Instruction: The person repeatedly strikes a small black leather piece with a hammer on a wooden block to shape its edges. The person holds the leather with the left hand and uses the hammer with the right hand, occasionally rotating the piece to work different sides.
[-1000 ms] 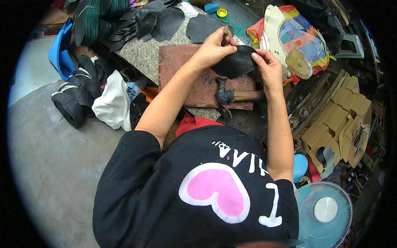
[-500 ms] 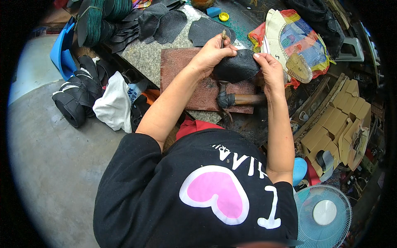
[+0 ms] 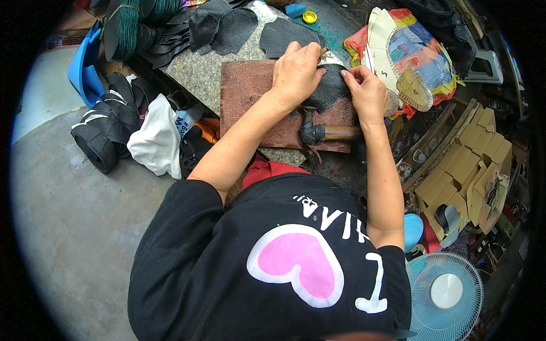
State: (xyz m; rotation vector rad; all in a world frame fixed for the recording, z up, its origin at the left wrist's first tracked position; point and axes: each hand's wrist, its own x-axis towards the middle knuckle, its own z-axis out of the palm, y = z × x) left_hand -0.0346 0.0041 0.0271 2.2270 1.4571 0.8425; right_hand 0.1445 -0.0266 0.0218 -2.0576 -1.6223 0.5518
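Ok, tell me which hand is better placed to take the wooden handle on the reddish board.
Probably the right hand: it is nearer the wooden handle, which points toward the right forearm. The left hand is farther off, and both hands are at the black leather piece.

A leatherworking workshop, by the look of it: cut black leather pieces [image 3: 234,33] lie across the worktop [image 3: 197,78] at top centre, curved cream cut-outs [image 3: 377,52] at upper right, and a hammer [image 3: 322,133] on a reddish board [image 3: 245,88] near the centre.

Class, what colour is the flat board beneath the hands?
Reddish-brown; the head view shows the board.
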